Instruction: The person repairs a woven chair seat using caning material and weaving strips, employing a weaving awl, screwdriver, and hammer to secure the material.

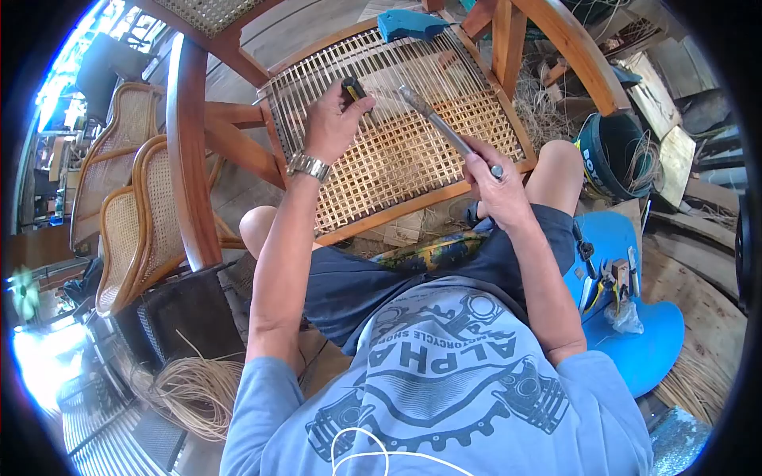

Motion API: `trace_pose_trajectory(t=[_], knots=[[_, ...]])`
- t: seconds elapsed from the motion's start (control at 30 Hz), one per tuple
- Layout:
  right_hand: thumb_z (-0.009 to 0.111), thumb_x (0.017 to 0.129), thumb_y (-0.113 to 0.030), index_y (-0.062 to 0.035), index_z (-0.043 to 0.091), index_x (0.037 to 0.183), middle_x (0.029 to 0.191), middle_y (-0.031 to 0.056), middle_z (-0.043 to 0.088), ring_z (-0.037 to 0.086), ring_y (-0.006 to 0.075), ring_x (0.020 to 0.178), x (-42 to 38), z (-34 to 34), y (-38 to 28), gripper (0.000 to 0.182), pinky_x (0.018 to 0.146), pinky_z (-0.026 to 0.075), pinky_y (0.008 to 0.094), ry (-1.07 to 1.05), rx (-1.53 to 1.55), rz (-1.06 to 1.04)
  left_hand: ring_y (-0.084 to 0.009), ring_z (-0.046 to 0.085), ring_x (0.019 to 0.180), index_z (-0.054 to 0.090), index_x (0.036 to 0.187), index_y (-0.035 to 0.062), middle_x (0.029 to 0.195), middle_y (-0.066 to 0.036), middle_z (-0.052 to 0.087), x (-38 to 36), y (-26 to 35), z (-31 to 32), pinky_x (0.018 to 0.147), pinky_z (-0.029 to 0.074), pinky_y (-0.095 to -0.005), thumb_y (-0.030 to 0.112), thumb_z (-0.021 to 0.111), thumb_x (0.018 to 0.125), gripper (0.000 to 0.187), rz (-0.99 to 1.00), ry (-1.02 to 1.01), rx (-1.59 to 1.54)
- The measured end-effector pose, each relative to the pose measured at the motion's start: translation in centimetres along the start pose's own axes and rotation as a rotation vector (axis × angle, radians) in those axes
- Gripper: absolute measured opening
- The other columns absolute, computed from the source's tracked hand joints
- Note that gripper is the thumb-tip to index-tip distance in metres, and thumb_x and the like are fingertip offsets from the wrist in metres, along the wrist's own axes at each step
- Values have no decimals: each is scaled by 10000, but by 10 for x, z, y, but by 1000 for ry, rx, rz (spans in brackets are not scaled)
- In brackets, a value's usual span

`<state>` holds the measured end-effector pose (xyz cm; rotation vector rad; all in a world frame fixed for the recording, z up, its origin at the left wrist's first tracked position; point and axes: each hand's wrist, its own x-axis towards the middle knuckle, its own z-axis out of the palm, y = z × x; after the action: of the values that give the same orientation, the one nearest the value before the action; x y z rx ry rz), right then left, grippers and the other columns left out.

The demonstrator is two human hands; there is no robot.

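Note:
My left hand (333, 127) is closed round a short black-and-yellow tool (354, 93), held above the left part of a woven cane seat (397, 163). In my right hand (496, 182) is a hammer (436, 120), its metal head over the middle of the seat and its handle end beside my fingers. The seat's near part is woven in a crossed pattern, while its far part shows mostly strands running one way. A wooden frame (393, 208) surrounds it. At the far edge lies a blue object (409, 25).
Wooden chair legs (189, 151) rise at the left. Woven chair backs (163, 186) stand beyond them. A dark green bucket (615, 155) is at the right, near a blue surface (651, 341) with pliers (589, 292). Coiled cane (194, 393) lies at lower left.

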<state>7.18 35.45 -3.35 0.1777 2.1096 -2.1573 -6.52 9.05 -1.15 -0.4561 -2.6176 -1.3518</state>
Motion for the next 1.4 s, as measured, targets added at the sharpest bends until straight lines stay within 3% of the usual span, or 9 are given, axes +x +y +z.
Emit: trace_pose_trajectory(t=[0.07, 0.2, 0.3, 0.53, 0.63, 0.7, 1.0, 1.13, 1.4], knots=[[521, 1071, -224, -4, 564, 1384, 769, -27, 537, 423, 23, 588, 4, -1, 4, 384, 487, 326, 203, 29, 20, 11, -145, 725, 831, 685, 1115, 60, 951, -83, 775, 2, 1, 2, 743, 540, -309, 376, 769, 909, 387, -168, -131, 149], [531, 1069, -226, -5, 567, 1378, 769, -32, 529, 426, 25, 592, 7, 1, 14, 382, 494, 322, 201, 68, 17, -19, -176, 686, 703, 668, 1034, 55, 808, -87, 737, 11, -1, 7, 658, 517, -349, 379, 769, 905, 363, -57, -174, 149], [539, 1068, -230, -10, 565, 1383, 769, -34, 517, 411, 22, 593, 5, -13, 18, 386, 496, 307, 196, -223, -46, 38, -160, 680, 700, 663, 1036, 43, 821, -85, 741, 17, -3, 0, 649, 510, -339, 374, 768, 908, 370, -46, -166, 63], [526, 1060, -207, 11, 576, 1370, 779, -38, 522, 474, 51, 682, -8, -11, 3, 383, 611, 395, 215, 30, 166, 141, -165, 691, 723, 670, 1029, 48, 862, -88, 757, 10, -1, 8, 681, 528, -349, 345, 787, 885, 349, -86, -196, 32], [547, 1061, -222, -26, 538, 1431, 769, -37, 509, 391, 20, 592, -12, -3, 5, 419, 488, 292, 195, 165, 25, 1, -166, 704, 746, 678, 1052, 53, 873, -94, 760, 6, 10, 4, 699, 537, -340, 336, 788, 884, 347, -100, -224, 81], [531, 1056, -221, 22, 579, 1366, 788, -28, 532, 505, 67, 721, -18, -19, -8, 396, 668, 427, 232, -197, 14, 142, -165, 704, 749, 680, 1066, 54, 872, -85, 757, 6, 10, -2, 715, 544, -336, 340, 785, 889, 352, -102, -231, 70], [527, 1055, -232, 20, 566, 1376, 798, -28, 548, 465, 46, 672, -27, 2, 7, 410, 597, 387, 221, 127, 173, 118, -156, 690, 732, 660, 1038, 61, 842, -61, 750, -4, 4, 8, 681, 527, -326, 314, 781, 899, 313, -44, -215, 40], [532, 1053, -226, 11, 544, 1412, 771, -32, 537, 447, 43, 614, -32, -8, 11, 431, 559, 374, 213, -163, 39, 151, -119, 684, 754, 662, 1030, 65, 825, -56, 737, -7, 6, 2, 699, 525, -297, 277, 783, 900, 277, -195, -269, -28], [543, 1051, -236, 2, 550, 1409, 763, -36, 533, 433, 35, 612, -46, -13, 8, 431, 533, 353, 210, 42, 190, 174, -111, 703, 881, 672, 1065, 55, 955, -38, 761, -15, 11, 4, 812, 542, -289, 262, 767, 924, 268, -130, -251, 17]])
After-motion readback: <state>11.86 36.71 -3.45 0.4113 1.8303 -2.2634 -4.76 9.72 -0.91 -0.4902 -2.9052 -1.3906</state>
